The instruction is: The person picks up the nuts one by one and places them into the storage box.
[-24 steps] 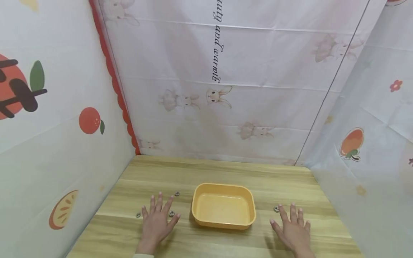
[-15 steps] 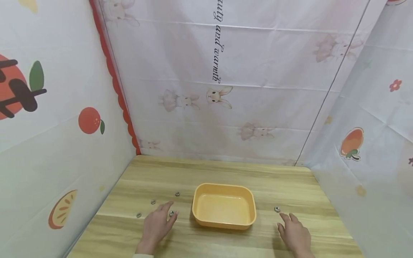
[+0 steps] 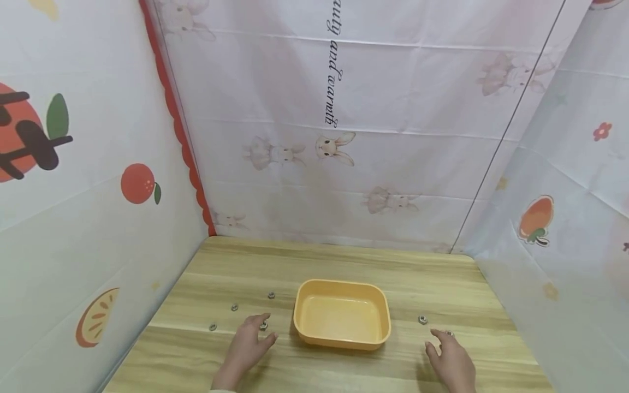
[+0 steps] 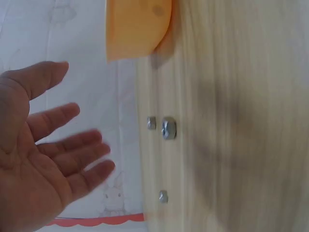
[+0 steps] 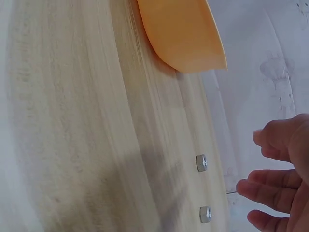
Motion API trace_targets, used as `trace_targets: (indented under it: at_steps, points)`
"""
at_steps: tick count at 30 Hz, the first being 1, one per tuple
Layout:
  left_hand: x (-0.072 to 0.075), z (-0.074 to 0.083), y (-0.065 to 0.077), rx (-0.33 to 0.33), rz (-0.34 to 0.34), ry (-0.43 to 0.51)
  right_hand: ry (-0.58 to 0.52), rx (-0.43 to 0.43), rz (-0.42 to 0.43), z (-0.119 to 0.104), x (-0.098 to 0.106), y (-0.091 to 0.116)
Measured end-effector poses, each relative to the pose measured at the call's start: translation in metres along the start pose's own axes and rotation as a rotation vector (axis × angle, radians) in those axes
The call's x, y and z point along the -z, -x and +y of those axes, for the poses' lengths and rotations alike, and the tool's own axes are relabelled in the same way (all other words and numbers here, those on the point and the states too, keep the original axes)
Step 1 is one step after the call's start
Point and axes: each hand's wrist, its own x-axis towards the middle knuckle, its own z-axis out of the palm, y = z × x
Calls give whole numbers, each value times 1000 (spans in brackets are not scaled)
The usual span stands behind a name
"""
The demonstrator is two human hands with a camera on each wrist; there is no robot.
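Both hands hover over the table with fingers loosely bent and nothing held. My left hand point(image 3: 245, 346) is left of the yellow bin point(image 3: 342, 341). Nearest to it is a metal nut point(image 3: 263, 326), partly covered by the fingers in the head view. Three smaller-looking nuts lie beyond and to the left, one being the far nut point(image 3: 271, 295). In the left wrist view, the palm point(image 4: 34, 179) is apart from the nuts point(image 4: 168, 128). My right hand point(image 3: 451, 360) is right of the bin, near a nut point(image 3: 422, 319) and a second nut point(image 3: 450, 333) half hidden behind its fingers.
The wood-grain table point(image 3: 344, 262) is enclosed by printed cloth at the back point(image 3: 295, 98) and both sides. The open-topped bin stands mid-table between the hands, and nothing shows inside it.
Both hands go from spread, flat fingers to loosely bent ones, drawn back a little. A nut on the left and one on the right have come into sight. The bin and nuts stay put.
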Motion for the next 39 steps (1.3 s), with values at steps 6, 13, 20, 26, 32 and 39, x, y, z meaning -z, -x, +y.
trace_targets:
  at_steps: [6, 13, 20, 26, 32, 39]
  points:
    - [-14, 3, 0, -13, 35, 115, -165, -95, -5, 10, -10, 1]
    - [-28, 9, -7, 31, 62, 255, -422, -236, 58, 20, -19, 0]
    - [-36, 15, -12, 62, 62, 342, -663, -361, 70, 23, -19, -2]
    - [-44, 17, -18, 161, 46, 407, -913, -482, 106, 29, -25, -5]
    - [-51, 17, -22, 207, 49, 477, -994, -591, 95, 33, -32, -12]
    - [-54, 20, -28, 310, 40, 590, -1084, -581, 138, 37, -44, -22]
